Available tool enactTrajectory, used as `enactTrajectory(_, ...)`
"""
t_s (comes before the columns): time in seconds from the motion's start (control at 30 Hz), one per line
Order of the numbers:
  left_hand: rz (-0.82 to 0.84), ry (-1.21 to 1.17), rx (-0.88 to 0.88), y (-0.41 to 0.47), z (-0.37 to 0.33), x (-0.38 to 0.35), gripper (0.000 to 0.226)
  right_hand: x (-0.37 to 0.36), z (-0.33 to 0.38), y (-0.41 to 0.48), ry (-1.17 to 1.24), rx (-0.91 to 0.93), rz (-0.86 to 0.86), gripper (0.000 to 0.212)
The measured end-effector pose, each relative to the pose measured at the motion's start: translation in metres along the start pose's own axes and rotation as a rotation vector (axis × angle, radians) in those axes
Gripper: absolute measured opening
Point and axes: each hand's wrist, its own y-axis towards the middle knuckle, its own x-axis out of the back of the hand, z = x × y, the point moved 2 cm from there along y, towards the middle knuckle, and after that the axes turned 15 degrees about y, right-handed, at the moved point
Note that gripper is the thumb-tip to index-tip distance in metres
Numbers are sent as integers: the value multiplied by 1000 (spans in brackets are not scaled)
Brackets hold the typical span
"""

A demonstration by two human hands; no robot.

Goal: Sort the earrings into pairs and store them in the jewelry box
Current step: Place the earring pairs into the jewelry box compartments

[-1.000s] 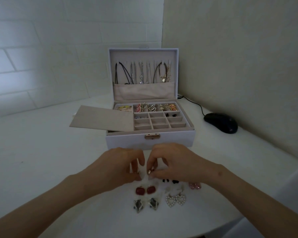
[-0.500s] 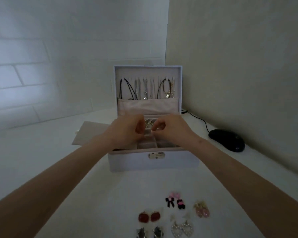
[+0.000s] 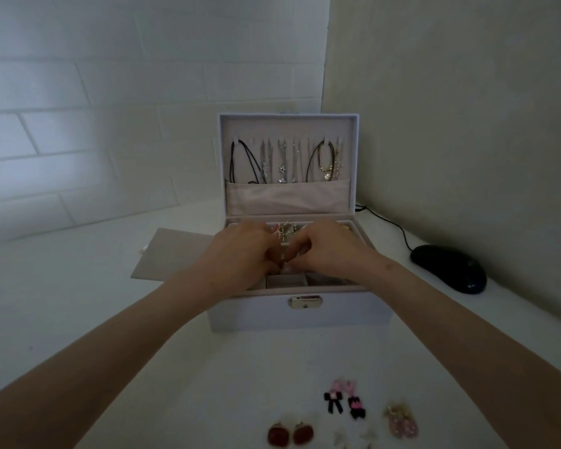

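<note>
The white jewelry box point(image 3: 300, 314) stands open on the table, necklaces hanging inside its raised lid. My left hand point(image 3: 240, 254) and my right hand point(image 3: 329, 251) hover over its compartment tray, fingertips meeting at the middle. Between the fingertips they pinch small pale earrings point(image 3: 284, 259), mostly hidden. Earrings in the tray's back row point(image 3: 285, 229) show above the hands. On the table near me lie a red pair point(image 3: 290, 434), a black-and-pink bow pair point(image 3: 344, 400), a pink pair point(image 3: 400, 419) and a faint white pair point(image 3: 353, 437).
A beige flat insert point(image 3: 166, 254) rests across the box's left side, sticking out over the table. A black computer mouse point(image 3: 449, 268) with its cable lies to the right by the wall. Walls close the corner behind the box.
Both hands lifted from the earrings on the table with a small pair and moved to the box; since half a second ago they have lowered slightly into the tray.
</note>
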Motion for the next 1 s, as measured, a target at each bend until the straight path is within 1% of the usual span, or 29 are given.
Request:
enactTrajectory(0.13, -122, -78, 87, -7, 6, 5, 15, -1, -2, 2, -61, -7, 7, 14)
enactTrajectory(0.23, -203, -122, 97, -16, 10, 10, 11, -3, -1, 2, -125, 11, -24, 15)
enactTrajectory(0.3, -228, -152, 108, -21, 14, 12, 10, -4, 0, 2, -135, 23, -54, 12)
enactTrajectory(0.43, -240, -200, 118, -35, 15, 19, 2, 4, 1, -12, -66, 68, -186, 4)
enactTrajectory(0.5, -227, -245, 80, -46, 10, 23, 12, 9, 3, -29, 28, 98, -231, 4)
enactTrajectory(0.57, -166, -337, 12, -61, 4, 24, 19, 10, 7, -52, 129, 131, -157, 6)
enactTrajectory(0.67, -9, -424, -155, -86, -8, 21, 20, 1, 18, -90, 203, 130, 105, 4)
enactTrajectory(0.77, 175, -453, -305, -103, -21, 11, 18, -14, 18, -113, 182, 112, 319, 5)
enactTrajectory(0.8, 215, -453, -333, -107, -25, 9, 19, -20, 17, -116, 138, 117, 354, 6)
enactTrajectory(0.87, 266, -437, -358, -112, -31, 4, 24, -30, 13, -118, 52, 135, 371, 9)
enactTrajectory(1.0, 276, -347, -390, -117, -37, -1, 24, -39, 15, -123, -7, 132, 368, 15)
